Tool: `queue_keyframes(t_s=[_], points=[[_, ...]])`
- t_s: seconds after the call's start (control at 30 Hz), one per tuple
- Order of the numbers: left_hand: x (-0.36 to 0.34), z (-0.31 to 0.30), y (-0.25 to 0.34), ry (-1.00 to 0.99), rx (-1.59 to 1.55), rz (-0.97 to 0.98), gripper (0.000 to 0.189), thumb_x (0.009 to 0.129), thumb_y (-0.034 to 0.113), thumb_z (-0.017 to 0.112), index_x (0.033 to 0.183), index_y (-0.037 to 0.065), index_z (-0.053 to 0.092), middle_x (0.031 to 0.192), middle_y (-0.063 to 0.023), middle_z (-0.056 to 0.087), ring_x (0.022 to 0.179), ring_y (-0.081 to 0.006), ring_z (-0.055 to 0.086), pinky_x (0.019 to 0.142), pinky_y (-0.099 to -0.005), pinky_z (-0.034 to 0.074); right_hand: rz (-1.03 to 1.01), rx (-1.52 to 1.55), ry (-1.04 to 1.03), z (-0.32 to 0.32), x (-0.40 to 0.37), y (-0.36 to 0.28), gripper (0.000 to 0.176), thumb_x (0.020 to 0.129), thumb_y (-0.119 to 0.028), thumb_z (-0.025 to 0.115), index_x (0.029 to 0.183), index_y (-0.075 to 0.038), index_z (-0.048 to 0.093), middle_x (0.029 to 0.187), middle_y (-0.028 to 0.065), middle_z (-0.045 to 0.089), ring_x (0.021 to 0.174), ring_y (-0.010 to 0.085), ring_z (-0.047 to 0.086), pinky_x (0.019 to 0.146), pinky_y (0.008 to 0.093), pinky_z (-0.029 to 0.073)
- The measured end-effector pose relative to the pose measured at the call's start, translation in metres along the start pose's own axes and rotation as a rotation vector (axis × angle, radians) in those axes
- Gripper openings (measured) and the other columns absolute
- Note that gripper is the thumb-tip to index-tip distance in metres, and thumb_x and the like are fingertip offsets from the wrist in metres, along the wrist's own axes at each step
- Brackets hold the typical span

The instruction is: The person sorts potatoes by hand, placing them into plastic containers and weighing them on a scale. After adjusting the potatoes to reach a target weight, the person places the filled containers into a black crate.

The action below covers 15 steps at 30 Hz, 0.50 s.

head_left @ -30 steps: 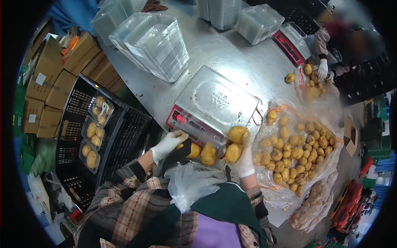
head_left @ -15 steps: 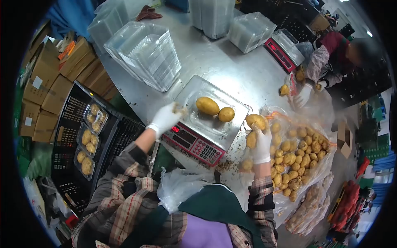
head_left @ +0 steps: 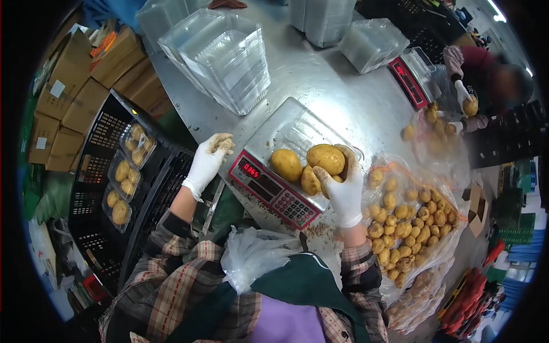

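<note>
On the red-fronted scale, whose display is lit, sits a clear plastic tray with potatoes. One potato lies at its left. My right hand, in a white glove with soiled fingertips, holds a large potato over the tray's right part, above another potato that is partly hidden. My left hand, also gloved, is left of the scale with its fingers curled together; nothing shows in them.
Stacked clear trays stand behind the scale. An open bag of potatoes lies at the right. A black crate with packed trays is at the left. A co-worker's gloved hand holds a potato near a second scale.
My right hand has moved left from the bag's edge to over the tray with a potato. My left hand has drawn back slightly from the scale. The view has shifted.
</note>
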<state>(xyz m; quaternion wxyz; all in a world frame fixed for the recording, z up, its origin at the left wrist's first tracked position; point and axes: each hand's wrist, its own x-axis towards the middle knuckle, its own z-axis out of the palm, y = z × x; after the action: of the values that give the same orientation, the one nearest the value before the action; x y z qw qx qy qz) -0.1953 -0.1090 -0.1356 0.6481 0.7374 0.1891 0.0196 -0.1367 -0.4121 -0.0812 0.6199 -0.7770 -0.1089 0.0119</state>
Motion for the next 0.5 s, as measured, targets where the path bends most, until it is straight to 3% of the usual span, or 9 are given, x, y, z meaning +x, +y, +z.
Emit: queue_keyframes(t_s=[0.1, 0.2, 0.27, 0.37, 0.47, 0.5], points=[[-0.004, 0.011, -0.005, -0.027, 0.033, 0.018, 0.026, 0.096, 0.018, 0.055, 0.115, 0.0, 0.058, 0.094, -0.0049, 0.066, 0.08, -0.0091, 0.06, 0.067, -0.0214, 0.046, -0.044, -0.243, 0.047, 0.012, 0.004, -0.005, 0.058, 0.077, -0.022, 0.077, 0.123, 0.0, 0.05, 0.113, 0.0181, 0.059, 0.096, 0.0252, 0.065, 0.085, 0.0324, 0.052], [-0.003, 0.021, -0.01, -0.081, -0.016, 0.0, 0.026, 0.096, 0.017, 0.055, 0.115, -0.001, 0.058, 0.093, -0.0052, 0.066, 0.081, -0.0099, 0.061, 0.069, -0.0217, 0.046, -0.005, -0.96, -0.154, 0.022, 0.012, 0.017, 0.05, 0.084, -0.032, 0.067, 0.122, -0.002, 0.054, 0.114, 0.0189, 0.06, 0.093, 0.0305, 0.066, 0.082, 0.0354, 0.053], [-0.005, 0.022, -0.001, -0.088, -0.029, 0.009, 0.026, 0.096, 0.017, 0.055, 0.115, -0.001, 0.058, 0.093, -0.0053, 0.066, 0.081, -0.0099, 0.061, 0.069, -0.0217, 0.046, 0.051, -0.994, -0.121, 0.013, 0.011, 0.029, 0.045, 0.087, -0.035, 0.061, 0.118, -0.003, 0.059, 0.11, 0.0184, 0.063, 0.09, 0.0329, 0.066, 0.081, 0.0377, 0.052], [-0.002, 0.01, 0.002, -0.036, -0.047, 0.047, 0.026, 0.096, 0.017, 0.054, 0.114, 0.0, 0.058, 0.094, -0.0054, 0.067, 0.081, -0.0096, 0.061, 0.069, -0.0217, 0.046, 0.112, -0.863, -0.026, -0.014, 0.011, 0.025, 0.037, 0.089, -0.034, 0.058, 0.106, -0.002, 0.068, 0.099, 0.02, 0.067, 0.082, 0.0333, 0.067, 0.08, 0.0387, 0.053], [0.002, -0.01, 0.006, 0.009, -0.003, 0.043, 0.028, 0.098, 0.02, 0.05, 0.117, 0.0, 0.057, 0.097, -0.006, 0.066, 0.083, -0.0104, 0.061, 0.071, -0.0226, 0.047, 0.214, -0.629, 0.078, -0.056, 0.013, 0.034, 0.029, 0.088, -0.022, 0.064, 0.106, 0.001, 0.067, 0.094, 0.0164, 0.07, 0.076, 0.0198, 0.067, 0.07, 0.0316, 0.053], [0.003, -0.016, 0.008, 0.02, -0.013, 0.039, 0.031, 0.099, 0.021, 0.048, 0.119, -0.001, 0.056, 0.098, -0.0064, 0.065, 0.085, -0.0115, 0.061, 0.073, -0.0236, 0.047, 0.354, -0.25, 0.131, -0.068, 0.014, 0.043, 0.027, 0.09, -0.018, 0.062, 0.106, 0.004, 0.065, 0.09, 0.0141, 0.069, 0.072, 0.0184, 0.065, 0.065, 0.0288, 0.053]])
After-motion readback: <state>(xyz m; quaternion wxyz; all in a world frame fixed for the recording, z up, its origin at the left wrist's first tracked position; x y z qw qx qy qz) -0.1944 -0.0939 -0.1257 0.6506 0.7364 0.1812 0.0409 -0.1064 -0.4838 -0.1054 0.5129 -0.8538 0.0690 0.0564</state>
